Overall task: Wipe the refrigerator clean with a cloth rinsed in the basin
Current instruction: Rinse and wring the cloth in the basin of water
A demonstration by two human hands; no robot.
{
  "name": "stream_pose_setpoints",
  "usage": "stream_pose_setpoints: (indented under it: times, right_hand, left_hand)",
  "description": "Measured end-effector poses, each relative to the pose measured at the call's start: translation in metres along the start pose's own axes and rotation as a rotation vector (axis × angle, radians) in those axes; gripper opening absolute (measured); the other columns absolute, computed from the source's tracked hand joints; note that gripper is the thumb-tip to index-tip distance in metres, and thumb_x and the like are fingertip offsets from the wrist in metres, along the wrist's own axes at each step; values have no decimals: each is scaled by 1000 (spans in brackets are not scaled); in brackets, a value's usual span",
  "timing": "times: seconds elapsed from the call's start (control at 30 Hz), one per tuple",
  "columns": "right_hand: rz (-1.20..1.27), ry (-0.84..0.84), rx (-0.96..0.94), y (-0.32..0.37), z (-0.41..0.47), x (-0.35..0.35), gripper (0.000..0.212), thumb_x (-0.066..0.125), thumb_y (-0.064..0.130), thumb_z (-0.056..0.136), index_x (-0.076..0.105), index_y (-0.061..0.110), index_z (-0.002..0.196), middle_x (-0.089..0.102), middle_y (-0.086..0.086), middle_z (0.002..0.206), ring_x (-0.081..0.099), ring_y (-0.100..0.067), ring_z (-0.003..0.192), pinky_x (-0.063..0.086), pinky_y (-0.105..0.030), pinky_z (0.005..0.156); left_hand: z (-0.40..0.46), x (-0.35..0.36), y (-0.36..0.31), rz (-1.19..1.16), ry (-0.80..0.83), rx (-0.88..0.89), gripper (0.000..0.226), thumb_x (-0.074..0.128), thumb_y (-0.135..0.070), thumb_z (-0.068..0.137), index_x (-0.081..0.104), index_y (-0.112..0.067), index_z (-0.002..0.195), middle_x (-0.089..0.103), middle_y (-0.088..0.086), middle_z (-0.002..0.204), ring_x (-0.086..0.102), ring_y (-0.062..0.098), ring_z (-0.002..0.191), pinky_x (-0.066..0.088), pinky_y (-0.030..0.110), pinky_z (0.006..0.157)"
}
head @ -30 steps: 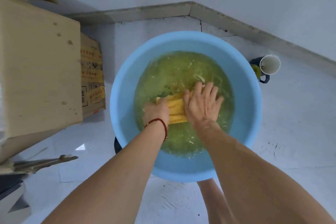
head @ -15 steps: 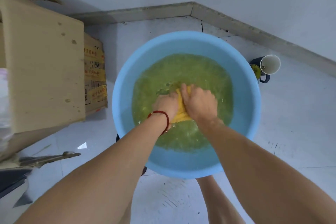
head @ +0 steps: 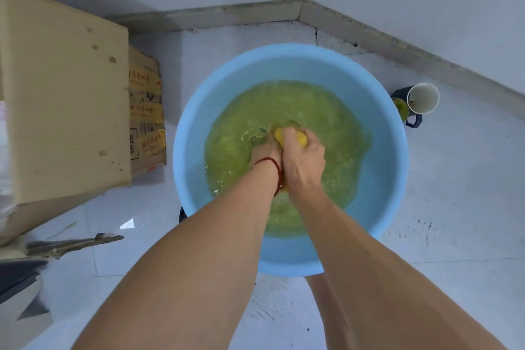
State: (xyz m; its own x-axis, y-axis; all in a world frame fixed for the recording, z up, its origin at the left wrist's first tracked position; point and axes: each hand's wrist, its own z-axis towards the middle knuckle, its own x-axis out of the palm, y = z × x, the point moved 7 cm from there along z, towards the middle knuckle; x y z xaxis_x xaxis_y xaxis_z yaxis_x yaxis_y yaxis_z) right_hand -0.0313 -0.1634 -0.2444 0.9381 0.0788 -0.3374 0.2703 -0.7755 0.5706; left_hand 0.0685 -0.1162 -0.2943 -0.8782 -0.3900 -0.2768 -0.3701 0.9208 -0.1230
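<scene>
Cloth [head: 289, 138], yellow and bunched, is gripped by both the left hand [head: 264, 152] and the right hand [head: 302, 160] in greenish water inside the blue basin [head: 389, 179].

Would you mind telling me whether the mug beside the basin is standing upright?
No, the mug lies tipped on its side on the floor, its open mouth facing the camera, just right of the blue basin.

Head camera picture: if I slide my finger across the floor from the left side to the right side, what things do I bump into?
Big cardboard box → smaller printed carton tucked behind it → blue basin of greenish water, where both hands squeeze the yellow cloth → white cup lying on its side by the wall.
</scene>
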Motion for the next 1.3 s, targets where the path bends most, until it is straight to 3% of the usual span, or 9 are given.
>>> stream_pose_setpoints:
  times: [0.23, 0.33, 0.43, 0.6, 0.73, 0.87, 1.1, 1.2, 1.3]
  right_hand:
    - [-1003, 107, -543, 27, 19, -1, 46, 30, 51, 109, 58, 15, 107, 66, -15, 99, 67, -39, 88, 51, -43, 73]
    - [-1132, -100, -496, 24, 21, -11, 38, 34, 43, 103, 47, 16, 127, 49, -16, 125, 51, -37, 111, 46, -56, 92]
    - [-804, 35, -215, -5, 21, -7, 42, 42, 36, 100, 43, 20, 139, 43, -14, 135, 43, -38, 123, 37, -55, 105]
    - [-22, 33, 93, -3, -8, 6, 34, 54, 34, 96, 66, 25, 126, 63, -3, 107, 61, -26, 99, 53, -37, 95]
    - [-178, -6, -33, 8, -15, -2, 31, 59, 45, 91, 68, 17, 84, 70, -3, 74, 68, -27, 74, 60, -41, 71]
    - [-633, -1, -189, 12, -12, -19, 42, 45, 50, 101, 71, 17, 104, 72, -16, 94, 68, -38, 89, 56, -42, 83]
    - [-619, 88, -199, 16, -18, -55, 46, 53, 60, 99, 57, 21, 123, 46, -15, 137, 39, -37, 128, 34, -50, 107]
    - [-521, 33, -333, 31, -46, -97, 32, 50, 34, 106, 50, 31, 138, 29, -13, 158, 26, -36, 146, 29, -50, 117]
    - [-491, 235, -587, 52, -89, -105, 94, 57, -9, 83, 20, 26, 162, 19, 1, 168, 13, -21, 158, 21, -44, 127]
  left_hand:
    - [-39, -30, -16, 351, -119, 277, 44, 43, -48, 102, 58, -13, 80, 66, 12, 89, 65, 30, 80, 60, 44, 83]
    - [-19, -44, -5, 314, -236, 194, 49, 46, -57, 92, 59, -18, 118, 61, 14, 126, 63, 38, 106, 58, 55, 87]
    - [-3, -27, 16, 75, -80, -83, 77, 38, -76, 76, 49, -33, 140, 54, 12, 140, 60, 44, 114, 56, 66, 79]
    - [-8, 6, 11, -161, 130, -120, 51, 48, -64, 88, 65, -16, 89, 68, 7, 84, 68, 27, 82, 57, 36, 76]
    - [-27, -15, -7, 145, -35, 121, 50, 41, -51, 103, 63, -11, 81, 66, 9, 83, 66, 29, 81, 59, 43, 83]
    - [-72, -31, -18, 365, -97, 277, 50, 40, -52, 104, 53, -14, 74, 64, 12, 89, 67, 33, 86, 59, 46, 85]
    - [-141, -41, -37, 346, 144, 359, 23, 70, -43, 91, 63, -21, 87, 71, 4, 87, 68, 23, 70, 49, 28, 49]
    - [-174, -45, -48, 297, 316, 419, 25, 67, -36, 95, 60, -20, 78, 63, 1, 74, 61, 21, 61, 49, 31, 51]
    - [-216, -43, -64, 350, 433, 512, 23, 67, -33, 97, 61, -17, 80, 63, 3, 72, 59, 20, 60, 49, 32, 52]
